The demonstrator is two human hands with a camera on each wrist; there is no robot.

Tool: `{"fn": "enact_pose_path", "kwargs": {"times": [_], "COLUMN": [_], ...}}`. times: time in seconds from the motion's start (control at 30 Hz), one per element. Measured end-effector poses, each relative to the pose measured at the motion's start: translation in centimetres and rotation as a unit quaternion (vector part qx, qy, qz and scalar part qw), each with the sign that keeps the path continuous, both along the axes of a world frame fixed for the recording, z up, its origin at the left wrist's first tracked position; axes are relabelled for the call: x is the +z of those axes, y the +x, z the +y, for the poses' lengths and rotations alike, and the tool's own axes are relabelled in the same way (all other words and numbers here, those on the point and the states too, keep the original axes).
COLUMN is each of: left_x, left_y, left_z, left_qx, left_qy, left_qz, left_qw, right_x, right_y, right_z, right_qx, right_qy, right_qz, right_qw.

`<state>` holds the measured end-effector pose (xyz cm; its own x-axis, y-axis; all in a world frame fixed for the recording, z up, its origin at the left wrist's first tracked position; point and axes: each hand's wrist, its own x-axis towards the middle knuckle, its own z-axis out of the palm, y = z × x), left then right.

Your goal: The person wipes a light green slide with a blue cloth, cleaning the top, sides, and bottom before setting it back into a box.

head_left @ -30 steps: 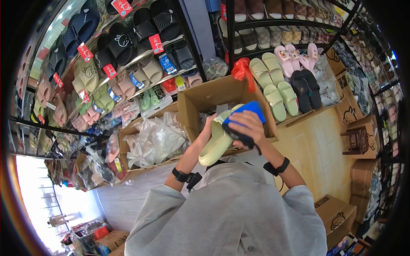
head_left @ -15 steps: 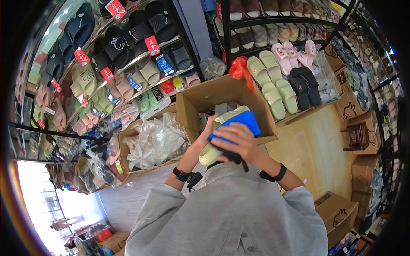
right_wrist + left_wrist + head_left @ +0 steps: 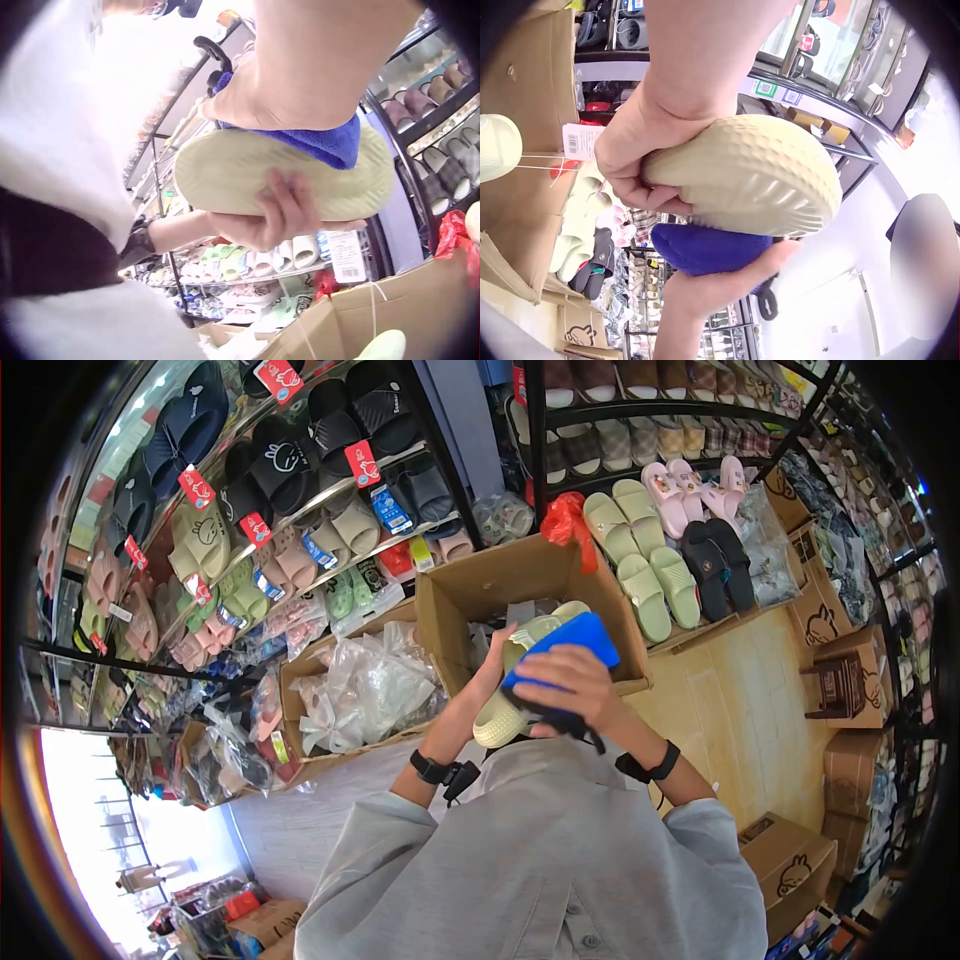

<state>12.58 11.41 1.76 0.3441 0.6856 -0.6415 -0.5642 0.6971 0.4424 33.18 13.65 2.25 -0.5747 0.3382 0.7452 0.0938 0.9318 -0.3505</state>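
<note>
My left hand (image 3: 488, 668) grips a pale green slipper (image 3: 497, 722) by its side, fingers curled round the edge in the right wrist view. A blue towel-like cloth pad (image 3: 592, 640) with a black loop is held in my right hand (image 3: 575, 685). The pad lies against the slipper's sole (image 3: 225, 169), and my right thumb reaches beside the slipper's end in the left wrist view. A white tag (image 3: 583, 140) on a string hangs near my left hand. Another pale slipper (image 3: 499, 146) dangles by a string over the open box.
An open cardboard box (image 3: 470, 582) stands in front of me. Left of it, another box holds clear plastic bags (image 3: 370, 685). Pale green slippers (image 3: 640, 595) and black slippers (image 3: 715, 570) sit to the right. Slipper racks (image 3: 290, 470) rise behind.
My right hand and the blue pad first swept left and down across the slipper, then shifted slightly back right. My left hand keeps its grip on the slipper with little movement.
</note>
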Motion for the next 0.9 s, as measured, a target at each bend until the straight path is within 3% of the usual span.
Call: {"fn": "enact_pose_path", "kwargs": {"times": [0.13, 0.23, 0.3, 0.5, 0.67, 0.9], "left_x": [-2.9, -2.6, -2.1, -1.6, -3.3, -2.6], "left_y": [-0.6, -0.3, -0.2, -0.4, -1.5, -0.9], "left_z": [0.3, -0.1, -0.3, -0.7, -0.1, 0.2], "left_qx": [-0.047, -0.054, -0.052, -0.043, -0.057, -0.063], "left_qy": [0.084, 0.061, 0.049, 0.032, 0.036, 0.034], "left_qz": [0.030, 0.072, 0.104, 0.083, 0.049, 0.035], "left_qw": [0.995, 0.994, 0.992, 0.995, 0.997, 0.997], "right_x": [-2.2, -4.0, -4.6, -1.2, 0.1, 2.2], "right_y": [2.1, 2.6, 2.7, 2.8, 1.4, -2.0], "right_z": [3.2, 4.0, 3.8, 3.4, 1.3, -4.2], "right_qx": [-0.084, -0.117, -0.143, -0.140, -0.110, 0.076], "right_qy": [-0.045, -0.226, -0.385, -0.167, -0.010, 0.078], "right_qz": [0.049, 0.139, 0.185, 0.112, 0.016, -0.046], "right_qw": [0.994, 0.957, 0.893, 0.970, 0.994, 0.993]}}
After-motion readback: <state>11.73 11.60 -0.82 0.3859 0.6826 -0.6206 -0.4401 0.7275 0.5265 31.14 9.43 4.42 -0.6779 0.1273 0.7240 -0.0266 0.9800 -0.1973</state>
